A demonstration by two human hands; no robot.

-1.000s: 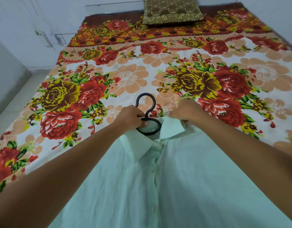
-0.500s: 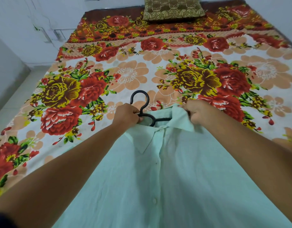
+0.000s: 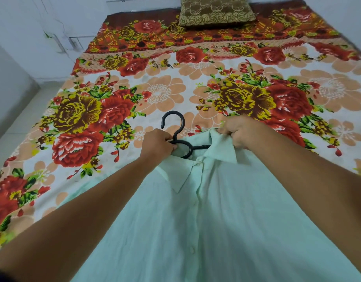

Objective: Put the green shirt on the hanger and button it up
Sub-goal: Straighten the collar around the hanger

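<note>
A pale green shirt (image 3: 216, 231) lies front up on the bed, its placket closed with small buttons down the middle. A black plastic hanger (image 3: 178, 130) sits inside the neck opening, and only its hook and neck show above the collar. My left hand (image 3: 158, 144) grips the hanger's neck together with the left side of the collar. My right hand (image 3: 237, 130) pinches the right side of the collar and holds it lifted. The hanger's arms are hidden under the cloth.
The bed (image 3: 175, 92) carries a floral sheet in red, yellow and peach. A brown patterned pillow (image 3: 216, 11) lies at the head. White walls stand on the left and behind, with pale floor (image 3: 17, 123) along the bed's left side.
The hanger has slid away from me, so more of its hook stands clear of the collar. My right hand has moved right and pulled the collar's right side up and open.
</note>
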